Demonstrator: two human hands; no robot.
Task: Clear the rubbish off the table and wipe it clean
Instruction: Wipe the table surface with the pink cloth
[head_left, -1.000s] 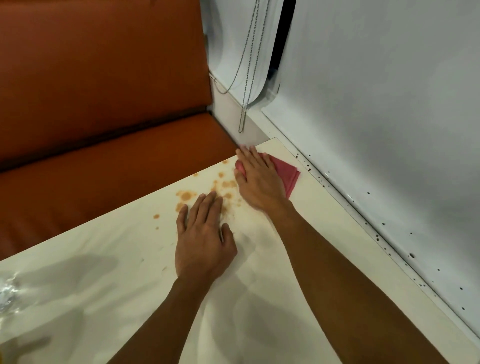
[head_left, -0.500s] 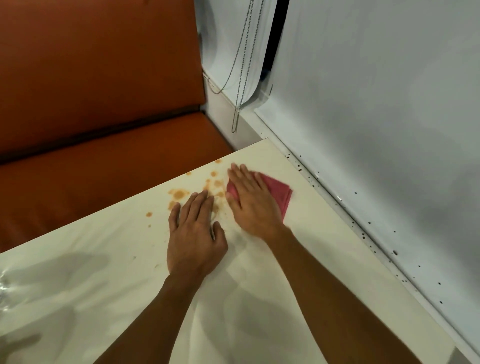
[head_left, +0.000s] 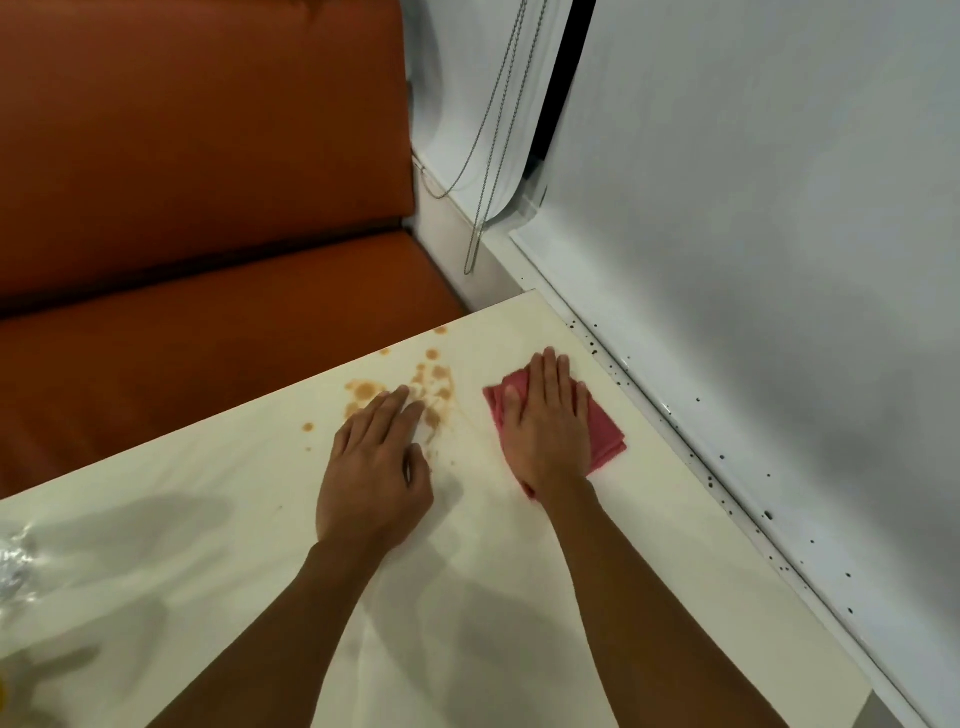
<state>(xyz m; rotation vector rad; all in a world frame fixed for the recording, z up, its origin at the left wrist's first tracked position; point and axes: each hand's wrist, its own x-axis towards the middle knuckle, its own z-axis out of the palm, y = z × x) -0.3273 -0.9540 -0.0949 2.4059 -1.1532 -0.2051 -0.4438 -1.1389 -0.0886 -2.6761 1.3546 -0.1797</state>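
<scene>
From the head view, the right hand lies flat with straight fingers, pressing a folded pink cloth onto the far right part of the table. The left hand also lies flat and holds nothing; its fingertips touch the brown stains, which sit just left of the cloth near the far edge. To wipe well, the cloth should probably sweep left over the spots under even palm pressure while the left hand moves clear. A crumpled clear wrapper lies at the near left edge.

Bare forearms lead to a bare left hand and right hand
</scene>
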